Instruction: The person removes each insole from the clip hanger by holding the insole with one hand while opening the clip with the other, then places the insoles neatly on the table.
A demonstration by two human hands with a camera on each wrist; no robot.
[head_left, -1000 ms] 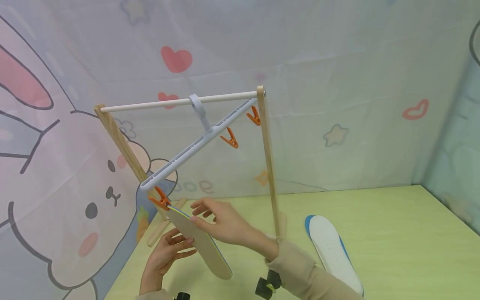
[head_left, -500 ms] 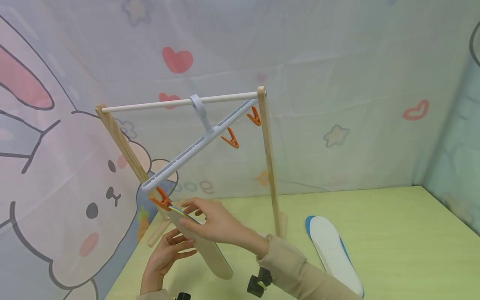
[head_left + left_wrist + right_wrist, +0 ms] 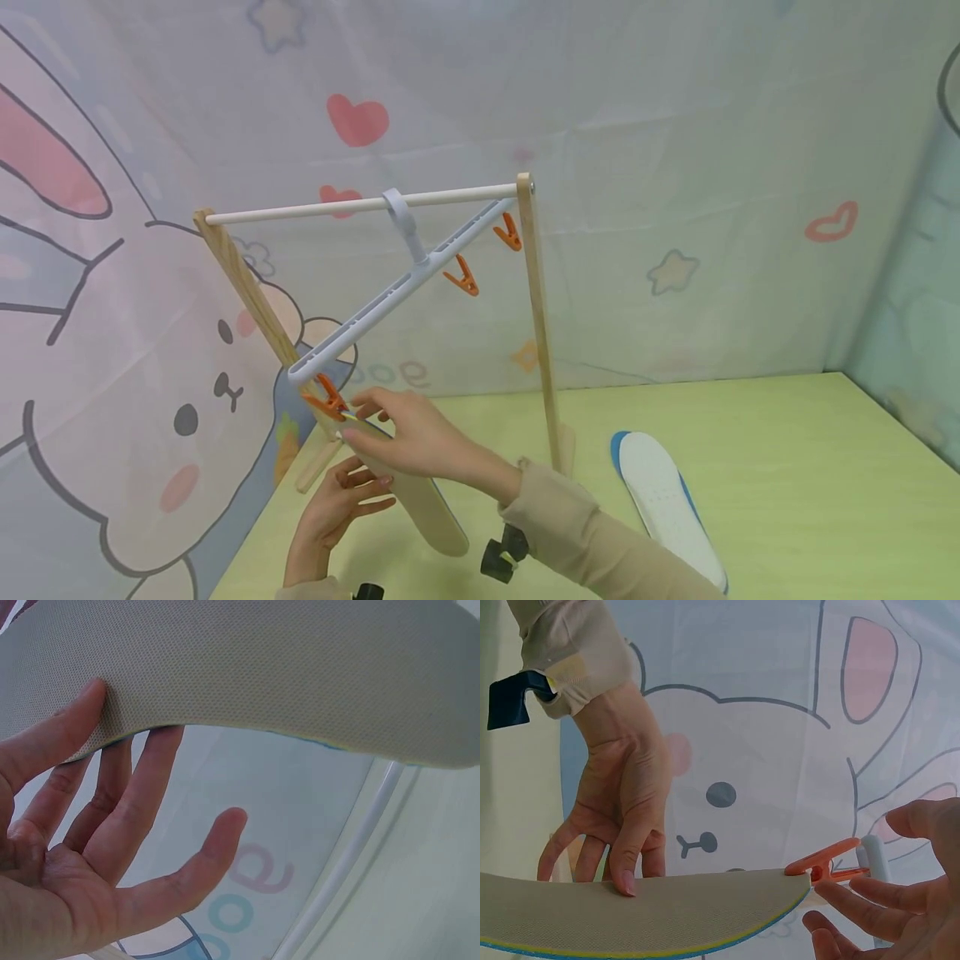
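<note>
A beige shoe insole [image 3: 423, 508] with a yellow and blue edge hangs slanted, its upper end in an orange clip [image 3: 821, 862] at the near end of the white hanger [image 3: 367, 317]. My left hand [image 3: 97, 817] pinches the insole's edge between thumb and fingers, as the left wrist view shows. My right hand [image 3: 416, 433] is close to the clipped end. In the right wrist view its fingers lie beside the orange clip, with the thumb held apart; whether they touch it I cannot tell.
The hanger hangs tilted from a white rod [image 3: 300, 212] on a wooden frame [image 3: 542, 333]. Two more orange clips, one of them [image 3: 462, 277] mid-hanger, hang from it. A white insole [image 3: 667, 500] with blue showing at its edge lies on the green table [image 3: 810, 483].
My right hand has moved left along the insole, up to the clipped end. My left hand keeps its pinch on the insole, nearly in place.
</note>
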